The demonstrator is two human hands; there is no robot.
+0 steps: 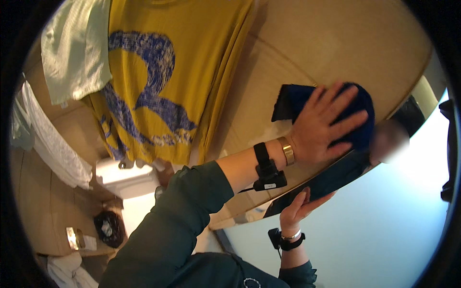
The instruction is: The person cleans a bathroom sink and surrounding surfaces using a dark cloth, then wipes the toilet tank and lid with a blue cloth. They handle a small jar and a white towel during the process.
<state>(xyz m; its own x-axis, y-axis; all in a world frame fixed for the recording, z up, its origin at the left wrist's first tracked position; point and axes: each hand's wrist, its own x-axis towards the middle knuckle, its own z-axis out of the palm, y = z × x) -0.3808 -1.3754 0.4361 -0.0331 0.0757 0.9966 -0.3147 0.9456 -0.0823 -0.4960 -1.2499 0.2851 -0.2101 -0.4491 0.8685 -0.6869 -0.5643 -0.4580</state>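
Note:
My left hand [322, 126] is spread flat over a dark blue cloth [365, 100], pressing it to a flat surface where beige tiles show. A corner of the cloth sticks out beyond my fingers, dark at its end. Whether those tiles are seen directly or reflected, I cannot tell. Lower on the right, my right hand [300, 208] has its thumb and fingers at the rim of a narrow reflective panel [320, 181]. Dark green clothing and a blurred face appear in that strip. Each wrist carries a strapped black device and a gold-coloured band.
A yellow knitted sweater [187, 72] with a blue pattern hangs beside a pale green cloth [77, 54]. White fabric [54, 140] hangs farther left. Beneath are a white toilet [126, 176] and a bin with a black bag [108, 226]. A bright pale-blue surface [360, 234] fills the lower right.

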